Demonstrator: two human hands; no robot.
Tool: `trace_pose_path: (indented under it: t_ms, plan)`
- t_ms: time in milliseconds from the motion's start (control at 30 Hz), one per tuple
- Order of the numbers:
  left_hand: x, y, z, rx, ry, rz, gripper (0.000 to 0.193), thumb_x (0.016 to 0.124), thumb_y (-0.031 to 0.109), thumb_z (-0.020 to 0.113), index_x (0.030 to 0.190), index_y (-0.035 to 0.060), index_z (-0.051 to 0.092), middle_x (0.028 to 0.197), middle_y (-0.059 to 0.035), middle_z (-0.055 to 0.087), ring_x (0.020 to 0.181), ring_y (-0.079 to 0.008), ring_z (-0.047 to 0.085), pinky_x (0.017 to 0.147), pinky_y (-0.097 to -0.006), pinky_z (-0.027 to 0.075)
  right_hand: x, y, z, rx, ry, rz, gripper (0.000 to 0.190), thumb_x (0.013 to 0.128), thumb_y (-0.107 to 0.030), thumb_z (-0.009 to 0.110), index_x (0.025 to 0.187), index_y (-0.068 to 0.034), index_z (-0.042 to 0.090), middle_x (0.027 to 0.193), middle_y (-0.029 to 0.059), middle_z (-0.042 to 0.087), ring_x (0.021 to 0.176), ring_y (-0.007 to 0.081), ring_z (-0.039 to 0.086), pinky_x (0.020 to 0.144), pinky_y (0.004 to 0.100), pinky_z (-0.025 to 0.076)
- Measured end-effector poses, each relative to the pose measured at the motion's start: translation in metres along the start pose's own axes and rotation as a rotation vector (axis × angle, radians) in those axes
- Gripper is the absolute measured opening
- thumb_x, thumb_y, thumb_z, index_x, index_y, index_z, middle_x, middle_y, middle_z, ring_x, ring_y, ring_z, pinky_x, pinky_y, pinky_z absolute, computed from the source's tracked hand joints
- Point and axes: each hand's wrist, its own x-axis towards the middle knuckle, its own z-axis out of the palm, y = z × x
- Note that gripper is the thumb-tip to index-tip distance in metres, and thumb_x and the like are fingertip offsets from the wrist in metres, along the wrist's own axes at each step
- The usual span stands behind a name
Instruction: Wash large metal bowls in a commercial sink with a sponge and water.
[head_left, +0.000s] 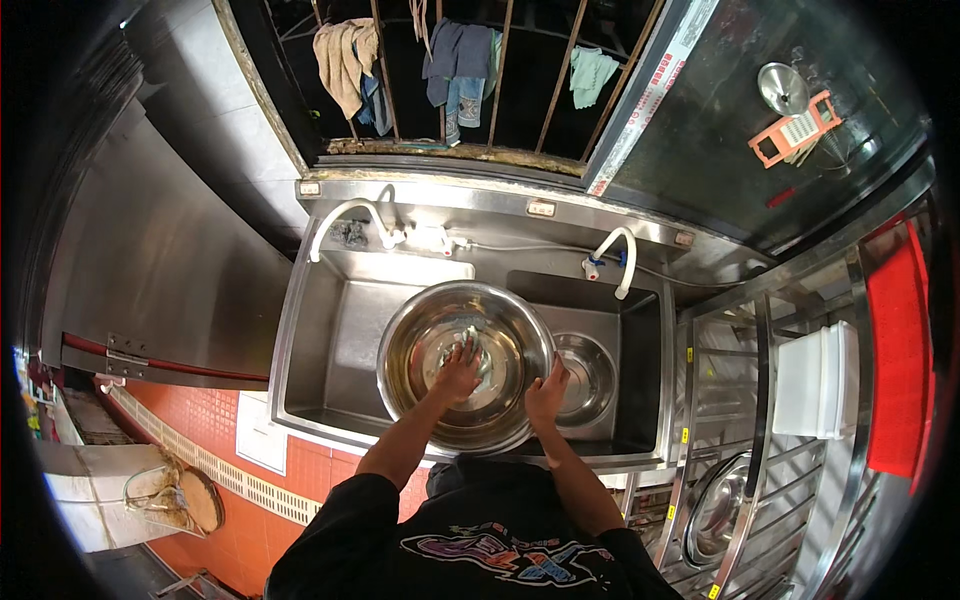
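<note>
A large stainless steel basin (411, 352) rests across the divider of a double sink (322, 337). My left hand (459, 373) reaches into it and holds a pale, cloth-like piece (472, 334) pressed against the bottom. The fingers cover most of that piece, so its exact kind is unclear. At the basin's right side my right hand (547, 394) grips the rim, thumb and fingers around the edge. A smaller metal basin (589, 379) sits in the right sink bowl, partly covered by the large one.
Two white curved faucets (352, 204) (626, 259) rise behind the sink. Cloths (346, 64) hang on window bars. On the right stands a metal rack (761, 397) with white plastic containers (817, 382). A grater (796, 129) lies on the dark counter (720, 135).
</note>
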Motion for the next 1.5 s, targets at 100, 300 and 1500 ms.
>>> trace_pose_path:
  t_ms: [100, 300, 1500]
  plan:
    - [-0.009, 0.008, 0.003, -0.012, -0.010, 0.036, 0.080, 0.097, 0.042, 0.062, 0.159, 0.0076, 0.025, 0.167, -0.0213, 0.011, 0.152, -0.0440, 0.020, 0.119, -0.0526, 0.029, -0.001, 0.001, 0.000, -0.001, 0.000, 0.009, 0.075, 0.081, 0.009, 0.057, 0.151, -0.002, 0.032, 0.133, 0.0280, 0.045, 0.122, 0.0484, 0.048, 0.102, 0.0521, 0.043]
    - [-0.033, 0.020, 0.038, 0.062, 0.013, 0.129, 0.076, 0.097, 0.041, 0.060, 0.157, 0.0043, 0.029, 0.168, -0.0219, 0.010, 0.151, -0.0437, 0.020, 0.119, -0.0511, 0.028, -0.004, -0.005, -0.001, -0.079, -0.064, 0.055, 0.069, 0.087, 0.005, 0.059, 0.150, -0.003, 0.033, 0.136, 0.0264, 0.042, 0.124, 0.0452, 0.048, 0.099, 0.0514, 0.045]
    - [0.001, -0.047, 0.017, -0.066, 0.192, -0.077, 0.090, 0.089, 0.027, 0.065, 0.162, 0.0111, 0.016, 0.169, -0.0210, 0.001, 0.153, -0.0488, 0.004, 0.123, -0.0568, 0.019, -0.004, -0.011, -0.002, -0.018, -0.035, 0.109, 0.073, 0.083, 0.006, 0.059, 0.151, 0.000, 0.032, 0.136, 0.0283, 0.043, 0.123, 0.0470, 0.049, 0.103, 0.0502, 0.042]
